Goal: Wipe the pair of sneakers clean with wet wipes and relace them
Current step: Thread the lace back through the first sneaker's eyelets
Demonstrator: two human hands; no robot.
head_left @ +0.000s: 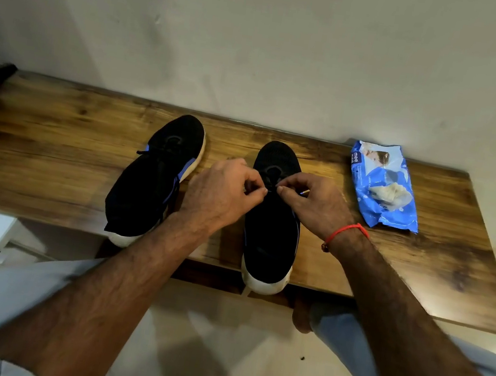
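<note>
**Both hands at the lace of the right-side shoe**

Landmark: the wooden bench, which stands against the wall.

Two black shoes w/ white soles stand on the bench, toes toward the wall, heels toward the person and a bit over the near edge. The left shoe is untouched now; its lace looks already threaded, but it is too dark to be sure. The right shoe is the one in work.

The left hand and the right hand meet over the middle of the right shoe, approx. at the top of the lace area. Both have fingers curled, thumb against forefinger, each pinching a piece of the black lace. The lace is thin and dark on dark cloth, so I cannot tell if it is a knot, a loop or a free end.

The long axis of the right shoe runs from the person to the wall. The hands come from each side across this axis, equally near, so I judge the next pull goes sideways, left and right.

The blue pack of wet wipes lies on the bench to the right of this shoe, near the wall, apart from both hands.
</note>
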